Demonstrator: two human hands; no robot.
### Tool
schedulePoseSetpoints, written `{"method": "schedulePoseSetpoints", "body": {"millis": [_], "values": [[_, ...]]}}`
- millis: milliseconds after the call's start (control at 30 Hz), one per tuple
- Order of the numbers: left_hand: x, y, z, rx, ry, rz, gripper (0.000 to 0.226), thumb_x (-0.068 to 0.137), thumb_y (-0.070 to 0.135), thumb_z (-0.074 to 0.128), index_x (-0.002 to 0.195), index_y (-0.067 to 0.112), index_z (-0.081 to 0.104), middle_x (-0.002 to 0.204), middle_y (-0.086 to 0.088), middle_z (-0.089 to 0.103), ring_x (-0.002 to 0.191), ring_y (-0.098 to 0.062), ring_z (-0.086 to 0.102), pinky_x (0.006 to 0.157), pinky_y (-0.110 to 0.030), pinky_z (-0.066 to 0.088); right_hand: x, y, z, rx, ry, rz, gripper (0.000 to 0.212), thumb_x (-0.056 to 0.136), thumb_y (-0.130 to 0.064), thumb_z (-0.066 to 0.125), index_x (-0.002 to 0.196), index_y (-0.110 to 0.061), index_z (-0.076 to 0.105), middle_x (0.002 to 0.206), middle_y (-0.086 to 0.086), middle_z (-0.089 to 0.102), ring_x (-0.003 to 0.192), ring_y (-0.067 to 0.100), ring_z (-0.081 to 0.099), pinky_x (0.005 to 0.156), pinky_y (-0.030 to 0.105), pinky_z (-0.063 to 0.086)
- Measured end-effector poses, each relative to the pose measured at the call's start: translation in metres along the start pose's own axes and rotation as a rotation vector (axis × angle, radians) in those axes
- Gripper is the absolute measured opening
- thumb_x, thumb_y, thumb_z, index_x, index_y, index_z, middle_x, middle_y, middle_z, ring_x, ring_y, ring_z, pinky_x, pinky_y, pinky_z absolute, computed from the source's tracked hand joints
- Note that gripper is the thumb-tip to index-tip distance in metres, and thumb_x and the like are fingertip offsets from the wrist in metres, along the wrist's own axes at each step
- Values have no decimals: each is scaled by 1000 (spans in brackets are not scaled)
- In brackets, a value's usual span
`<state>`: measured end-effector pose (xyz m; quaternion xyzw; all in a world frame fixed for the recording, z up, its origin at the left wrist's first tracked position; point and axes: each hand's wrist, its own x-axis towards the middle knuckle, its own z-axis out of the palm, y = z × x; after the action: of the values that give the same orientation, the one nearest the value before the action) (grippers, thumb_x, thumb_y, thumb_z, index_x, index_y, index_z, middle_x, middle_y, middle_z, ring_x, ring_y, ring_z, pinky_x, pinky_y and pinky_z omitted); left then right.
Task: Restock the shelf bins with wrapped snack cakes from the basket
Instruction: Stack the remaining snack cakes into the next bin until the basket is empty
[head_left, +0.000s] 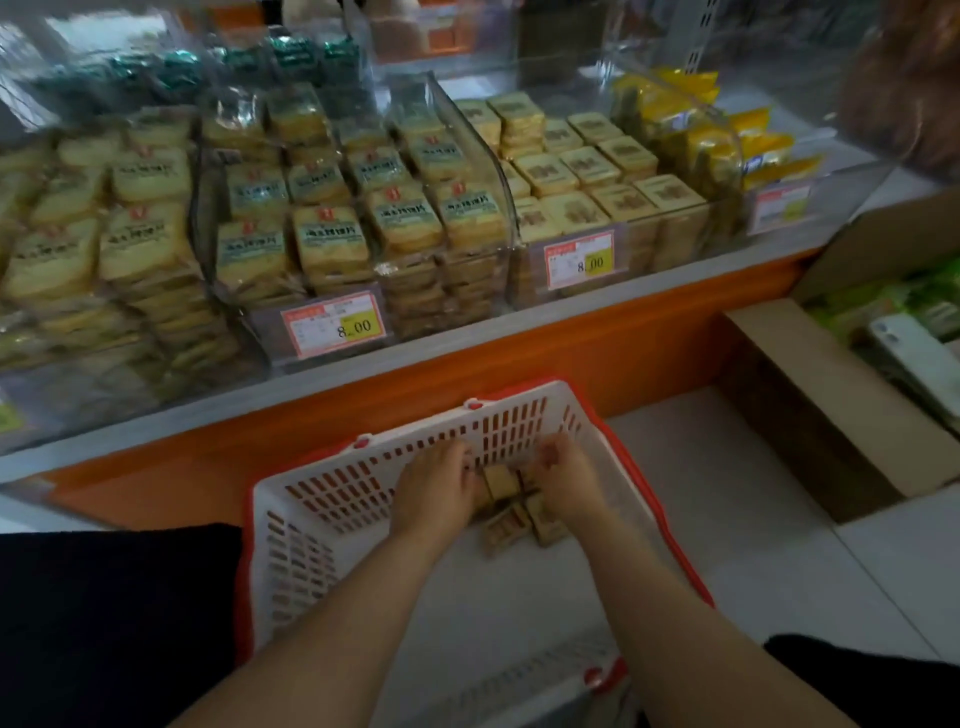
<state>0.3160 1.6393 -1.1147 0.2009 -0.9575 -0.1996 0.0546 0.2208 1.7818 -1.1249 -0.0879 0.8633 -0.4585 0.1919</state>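
White slotted plastic with a red rim, the basket sits on the floor below the shelf edge, so I reach both hands down into it: my left hand and right hand curl in around the wrapped snack cakes bunched near its far wall. I judge I am gathering several at once to save trips, though I cannot tell which cakes each hand actually grips. The clear bin of matching square cakes waits above, already nearly full.

Left price tag: 8.00 on its yellow patch; other print blurred
Right price tag: 8.00; wrapper lettering unreadable
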Motion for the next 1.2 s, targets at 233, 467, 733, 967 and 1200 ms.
{"method": "schedulePoseSetpoints", "body": {"millis": [233,467,733,967,1200], "values": [[-17,-56,69,193,-361,-133,83,89,32,67,153,23,16,161,-2,14,144,-29,27,117,-40,30,3,59,38,-342,-338,232,30,96,-18,53,124,-11,58,118,12,61,112,30,58,92,33,48],[-7,-56,96,222,-381,-102,81,89,37,69,153,18,23,157,-5,18,142,-29,26,116,-39,29,-4,71,73,-348,-424,202,31,95,-19,50,125,-9,48,122,14,58,112,31,56,89,31,42],[-25,-90,101,-133,-264,-421,45,87,27,66,128,28,47,144,0,28,123,-27,47,101,-41,43,-8,81,79,-308,-480,243,28,95,-8,49,78,-29,40,83,-9,42,94,21,43,91,38,44],[-46,-92,75,-211,-305,-165,57,77,29,68,124,34,37,120,6,47,108,-15,54,83,-29,45,-12,61,64,293,-370,486,25,98,-28,57,113,-7,57,92,5,63,69,11,61,55,18,47],[-29,-56,13,-311,-295,-82,68,74,31,65,131,44,31,126,14,49,114,-8,50,89,-26,46,-4,-4,-1,384,-702,340,27,91,-12,68,116,-16,59,84,-1,75,71,12,72,58,22,54]]}}
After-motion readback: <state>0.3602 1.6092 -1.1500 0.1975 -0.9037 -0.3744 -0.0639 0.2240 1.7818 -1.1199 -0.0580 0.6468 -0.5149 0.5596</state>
